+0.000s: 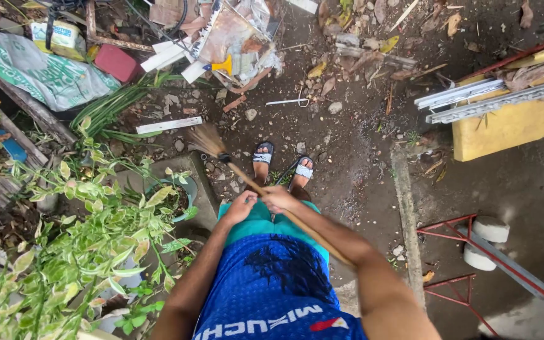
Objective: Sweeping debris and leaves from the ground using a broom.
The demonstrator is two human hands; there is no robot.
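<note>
- Head view, looking straight down at person's own arms, blue shirt, teal shorts.
- Left hand (241,206) wrapped round the broom (256,187) stick, lower down the shaft, nearer the bristles.
- Right hand (278,198) also gripping the stick, just beside the left, nearly touching; shaft runs back under the right forearm.
- Broom tilted, bristle end fanned out on the ground ahead-left of the feet, at edge of a concrete slab (191,182).
- Feet in dark sandals (263,153) on damp dirt w/ small stones + dry leaves.
- Left: variegated green plant (77,245), potted plant (174,196) on the slab.
- Top: pile of scrap, plastic sack (39,72), red brick (116,63).
- Right: yellow board (502,129) under metal rails, red metal frame (451,230) w/ two white discs.
</note>
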